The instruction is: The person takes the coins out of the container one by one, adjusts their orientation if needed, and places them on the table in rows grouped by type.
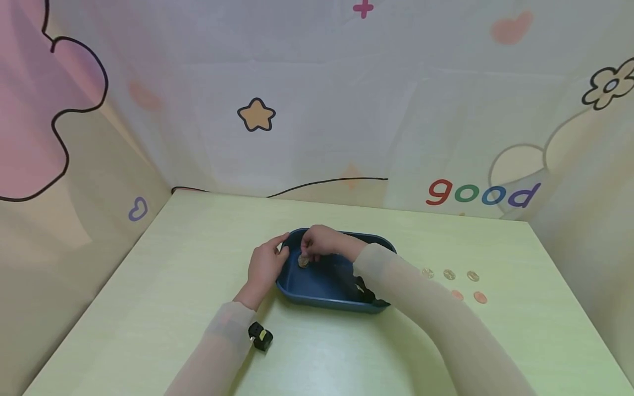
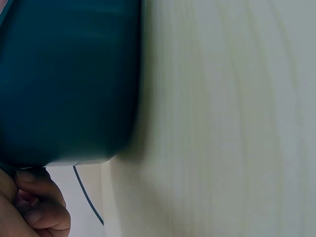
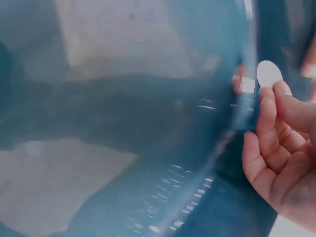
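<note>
A blue tray (image 1: 322, 301) with a raised rim stands on the table. My left hand (image 1: 264, 267) grips its left end at the rim; in the left wrist view the curled fingers (image 2: 47, 217) show beside the tray's wall (image 2: 69, 89). Over the tray's left part, inside the rim, is my right hand (image 1: 319, 242). Between thumb and fingertips it pinches a round coin (image 3: 269, 74), which looks gold in the head view. The right forearm hides part of the tray's right side.
To the right of the tray lie several coins on the pale table (image 1: 124, 308): a row of gold coins (image 1: 449, 274) and copper coins (image 1: 480, 297) nearer me. A small black device (image 1: 261, 336) sits at the left wrist. A printed cloth (image 1: 317, 137) hangs behind the table.
</note>
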{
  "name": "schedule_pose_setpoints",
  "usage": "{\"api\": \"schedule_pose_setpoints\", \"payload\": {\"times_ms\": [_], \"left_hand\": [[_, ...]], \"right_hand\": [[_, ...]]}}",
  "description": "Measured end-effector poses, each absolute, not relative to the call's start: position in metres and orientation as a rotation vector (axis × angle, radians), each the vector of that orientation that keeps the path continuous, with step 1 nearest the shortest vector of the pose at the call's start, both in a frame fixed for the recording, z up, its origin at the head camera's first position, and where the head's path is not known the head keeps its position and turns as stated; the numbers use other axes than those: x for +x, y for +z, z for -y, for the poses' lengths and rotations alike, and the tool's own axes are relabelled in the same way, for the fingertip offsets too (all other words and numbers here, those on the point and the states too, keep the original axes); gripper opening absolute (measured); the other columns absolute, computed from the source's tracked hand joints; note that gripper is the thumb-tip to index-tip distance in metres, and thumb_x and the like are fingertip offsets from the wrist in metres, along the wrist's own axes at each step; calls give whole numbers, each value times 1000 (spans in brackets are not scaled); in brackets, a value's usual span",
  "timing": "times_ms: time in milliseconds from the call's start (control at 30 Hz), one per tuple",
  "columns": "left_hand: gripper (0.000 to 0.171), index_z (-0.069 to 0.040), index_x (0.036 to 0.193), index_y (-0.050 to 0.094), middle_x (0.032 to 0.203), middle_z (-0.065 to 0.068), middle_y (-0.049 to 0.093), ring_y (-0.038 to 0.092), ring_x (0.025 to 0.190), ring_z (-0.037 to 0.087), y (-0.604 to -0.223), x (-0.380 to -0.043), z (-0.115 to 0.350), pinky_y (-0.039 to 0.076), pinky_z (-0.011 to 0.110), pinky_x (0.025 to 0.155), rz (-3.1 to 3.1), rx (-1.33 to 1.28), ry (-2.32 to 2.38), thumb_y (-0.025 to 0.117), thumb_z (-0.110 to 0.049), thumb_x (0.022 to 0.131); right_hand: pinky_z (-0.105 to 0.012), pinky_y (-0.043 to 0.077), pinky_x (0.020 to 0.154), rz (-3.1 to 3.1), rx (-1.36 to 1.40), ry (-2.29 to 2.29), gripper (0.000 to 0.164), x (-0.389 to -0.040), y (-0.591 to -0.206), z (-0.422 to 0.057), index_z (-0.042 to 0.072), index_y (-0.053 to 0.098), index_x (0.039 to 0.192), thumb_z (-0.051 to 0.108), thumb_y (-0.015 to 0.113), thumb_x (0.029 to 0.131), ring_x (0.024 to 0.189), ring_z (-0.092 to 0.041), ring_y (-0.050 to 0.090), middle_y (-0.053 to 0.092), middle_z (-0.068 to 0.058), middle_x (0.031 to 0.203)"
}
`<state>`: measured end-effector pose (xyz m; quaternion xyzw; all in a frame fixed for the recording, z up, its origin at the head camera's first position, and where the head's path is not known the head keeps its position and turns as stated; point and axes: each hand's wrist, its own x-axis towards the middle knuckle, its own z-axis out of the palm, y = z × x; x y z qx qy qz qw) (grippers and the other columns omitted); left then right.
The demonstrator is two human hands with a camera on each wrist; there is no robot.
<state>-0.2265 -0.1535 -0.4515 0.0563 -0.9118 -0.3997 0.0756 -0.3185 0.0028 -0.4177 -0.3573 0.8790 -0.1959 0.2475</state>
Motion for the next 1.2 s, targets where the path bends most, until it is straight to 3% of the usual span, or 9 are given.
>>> {"api": "schedule_pose_setpoints", "payload": {"times_ms": [333,567,767,967,1200], "left_hand": [[42,-12,139,65,57,-5,37,34,49,11,-452,-227,153,26,24,50,2727,175,-1195,58,-13,98],[42,-11,138,66,58,-4,38,35,51,12,-450,-226,152,26,24,51,2724,201,-1190,58,-12,97],[42,-12,138,66,59,-4,38,34,51,12,-449,-227,151,26,24,51,2729,210,-1194,58,-13,97],[42,-12,139,65,59,-3,38,35,52,13,-449,-226,150,26,25,51,2741,220,-1195,58,-13,98],[42,-11,139,65,59,-3,38,36,52,13,-448,-226,150,26,25,52,2742,224,-1196,57,-12,98]], "right_hand": [[-21,49,70,-2424,-1015,-699,15,-310,-370,-29,2,71,93,13,64,100,73,-13,63,70,-8,84],[-21,48,70,-2447,-962,-802,15,-302,-344,-51,2,71,97,15,65,100,85,-34,67,70,-14,87],[-33,56,80,-2453,-916,-901,14,-286,-334,-77,1,70,96,13,62,101,80,-20,66,71,-17,91],[-46,59,90,-2452,-819,-1003,14,-271,-343,-111,-1,68,99,11,61,101,85,-23,68,71,-17,97],[-44,59,86,-2531,-691,-1090,15,-254,-354,-145,-1,67,101,13,61,101,82,-20,65,69,-19,95]]}}
